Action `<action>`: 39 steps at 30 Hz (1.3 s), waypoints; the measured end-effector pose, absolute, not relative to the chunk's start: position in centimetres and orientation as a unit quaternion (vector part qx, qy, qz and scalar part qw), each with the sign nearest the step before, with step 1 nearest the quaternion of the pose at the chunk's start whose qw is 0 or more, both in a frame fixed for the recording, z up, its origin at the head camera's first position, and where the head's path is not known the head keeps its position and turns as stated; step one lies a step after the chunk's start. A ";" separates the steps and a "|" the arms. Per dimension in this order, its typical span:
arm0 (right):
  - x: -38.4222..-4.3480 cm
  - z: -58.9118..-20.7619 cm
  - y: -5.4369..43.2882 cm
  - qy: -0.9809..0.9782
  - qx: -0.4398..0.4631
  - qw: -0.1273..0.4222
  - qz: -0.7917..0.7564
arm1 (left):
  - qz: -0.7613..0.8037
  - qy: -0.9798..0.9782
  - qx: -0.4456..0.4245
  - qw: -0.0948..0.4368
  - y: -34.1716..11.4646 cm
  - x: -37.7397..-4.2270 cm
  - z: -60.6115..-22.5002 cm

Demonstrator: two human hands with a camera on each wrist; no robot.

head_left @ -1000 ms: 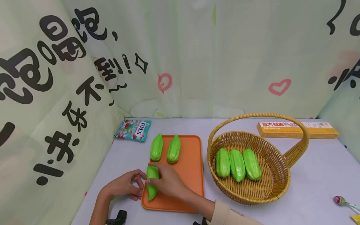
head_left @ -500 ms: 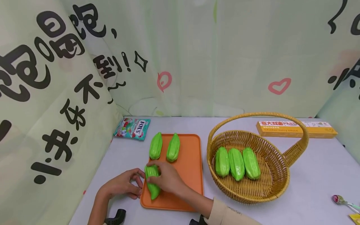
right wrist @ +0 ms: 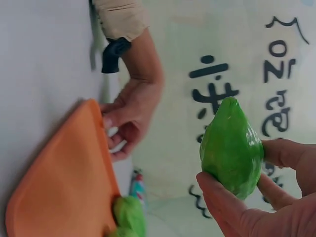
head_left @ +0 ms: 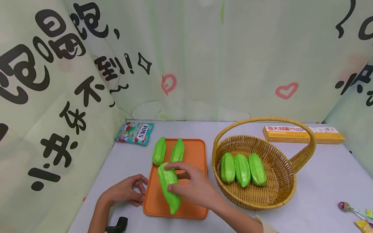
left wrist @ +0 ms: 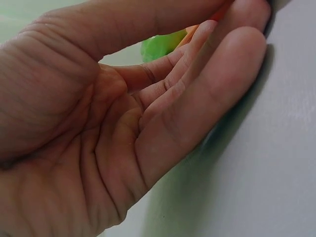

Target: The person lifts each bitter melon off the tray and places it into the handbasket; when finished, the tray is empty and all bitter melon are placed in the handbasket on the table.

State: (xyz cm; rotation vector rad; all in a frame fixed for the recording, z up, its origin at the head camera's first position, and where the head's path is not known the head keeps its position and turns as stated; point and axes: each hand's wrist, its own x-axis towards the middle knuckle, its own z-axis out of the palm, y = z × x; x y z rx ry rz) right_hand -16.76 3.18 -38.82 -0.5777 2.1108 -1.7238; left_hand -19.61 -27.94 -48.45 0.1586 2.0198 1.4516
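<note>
Right hand (head_left: 196,187) grips 1 green fruit (head_left: 167,180); left hand (head_left: 126,191) touches the tray (head_left: 194,157).

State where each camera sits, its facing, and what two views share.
Head: head-worn, facing forward and down over orange tray and wicker basket; left hand, right hand and forearms show.
Left wrist: on that wrist, looking across the left palm and fingers toward the tabletop.
Right wrist: on that wrist, facing the held green vegetable; both hands and the left sleeve show.
Head and right wrist share the tray, vegetable and both hands.
</note>
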 end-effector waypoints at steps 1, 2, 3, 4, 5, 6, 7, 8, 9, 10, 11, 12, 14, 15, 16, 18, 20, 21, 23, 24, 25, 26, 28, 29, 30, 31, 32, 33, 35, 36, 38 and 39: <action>-16.4 -38.4 4.2 0.739 -0.204 0.180 -0.617 | 0.551 0.769 0.060 0.319 -27.9 -19.6 -48.5; -16.1 -37.9 5.3 0.735 -0.204 0.179 -0.621 | 0.550 0.770 0.059 0.318 -27.9 -19.6 -48.5; -15.8 -37.5 6.5 0.735 -0.201 0.177 -0.623 | 0.550 0.770 0.059 0.318 -27.9 -19.5 -48.5; -15.6 -37.1 7.6 0.737 -0.201 0.170 -0.623 | 0.549 0.771 0.059 0.317 -27.9 -19.5 -48.5; -15.4 -36.8 8.8 0.738 -0.200 0.163 -0.624 | 0.549 0.771 0.060 0.317 -27.9 -19.5 -48.5; -15.2 -36.5 9.9 0.741 -0.196 0.155 -0.623 | 0.549 0.771 0.060 0.317 -27.9 -19.5 -48.5; -15.0 -36.3 11.1 0.745 -0.190 0.146 -0.623 | 0.549 0.771 0.061 0.317 -28.0 -19.5 -48.4; -14.9 -36.0 12.2 0.751 -0.182 0.135 -0.621 | 0.549 0.771 0.062 0.317 -28.0 -19.6 -48.4; -14.8 -35.8 13.3 0.756 -0.176 0.125 -0.618 | 0.549 0.771 0.062 0.318 -28.0 -19.6 -48.4; -14.7 -35.6 14.3 0.761 -0.170 0.114 -0.616 | 0.548 0.772 0.063 0.317 -28.1 -19.6 -48.3; -14.7 -35.5 15.2 0.766 -0.161 0.107 -0.613 | 0.546 0.773 0.064 0.316 -28.1 -19.7 -48.2; -14.9 -35.4 16.1 0.773 -0.152 0.099 -0.608 | 0.544 0.775 0.065 0.316 -28.2 -19.7 -48.1; -15.4 -35.4 17.7 0.786 -0.137 0.087 -0.597 | 0.540 0.778 0.065 0.314 -28.3 -19.7 -47.9; -15.8 -35.5 18.4 0.794 -0.131 0.082 -0.589 | 0.538 0.780 0.066 0.312 -28.4 -19.7 -47.8; -16.4 -35.7 18.9 0.802 -0.128 0.076 -0.578 | 0.537 0.781 0.066 0.312 -28.5 -19.7 -47.7; -17.7 -36.2 19.8 0.817 -0.123 0.068 -0.559 | 0.536 0.782 0.066 0.311 -28.6 -19.7 -47.6; -19.0 -37.0 20.4 0.832 -0.123 0.059 -0.537 | 0.538 0.780 0.066 0.312 -28.6 -19.8 -47.5; -19.7 -37.4 20.6 0.838 -0.123 0.056 -0.528 | 0.540 0.778 0.066 0.313 -28.6 -19.8 -47.4; -20.9 -38.4 20.8 0.846 -0.120 0.057 -0.517 | 0.545 0.774 0.066 0.315 -28.6 -19.7 -47.4; -21.4 -38.8 20.9 0.849 -0.118 0.059 -0.512 | 0.547 0.772 0.066 0.316 -28.6 -19.7 -47.5; -21.8 -39.3 21.0 0.850 -0.117 0.061 -0.509 | 0.550 0.770 0.066 0.317 -28.6 -19.7 -47.5; -22.1 -39.7 21.0 0.853 -0.117 0.062 -0.506 | 0.551 0.769 0.066 0.318 -28.6 -19.7 -47.6; -22.6 -40.5 21.0 0.857 -0.116 0.062 -0.498 | 0.553 0.767 0.066 0.319 -28.5 -19.7 -47.6; -22.8 -40.8 21.0 0.860 -0.115 0.061 -0.493 | 0.553 0.767 0.065 0.319 -28.5 -19.7 -47.7; -22.9 -41.0 21.0 0.863 -0.114 0.061 -0.489 | 0.553 0.767 0.065 0.320 -28.5 -19.7 -47.8; -23.0 -41.3 21.0 0.864 -0.113 0.062 -0.486 | 0.553 0.767 0.064 0.320 -28.4 -19.6 -47.8; -23.0 -41.5 21.0 0.867 -0.110 0.063 -0.481 | 0.553 0.766 0.063 0.321 -28.4 -19.6 -47.9; -23.0 -41.7 20.9 0.869 -0.109 0.063 -0.478 | 0.554 0.766 0.063 0.321 -28.3 -19.6 -47.9; -23.0 -41.9 20.9 0.870 -0.106 0.066 -0.477 | 0.554 0.766 0.064 0.321 -28.3 -19.5 -48.0; -23.0 -41.9 20.8 0.870 -0.105 0.066 -0.477 | 0.555 0.765 0.065 0.321 -28.2 -19.5 -48.1; -22.9 -42.0 20.8 0.872 -0.104 0.067 -0.473 | 0.555 0.764 0.066 0.322 -28.1 -19.5 -48.2; -22.8 -42.0 20.8 0.873 -0.105 0.065 -0.471 | 0.555 0.764 0.067 0.322 -28.1 -19.5 -48.2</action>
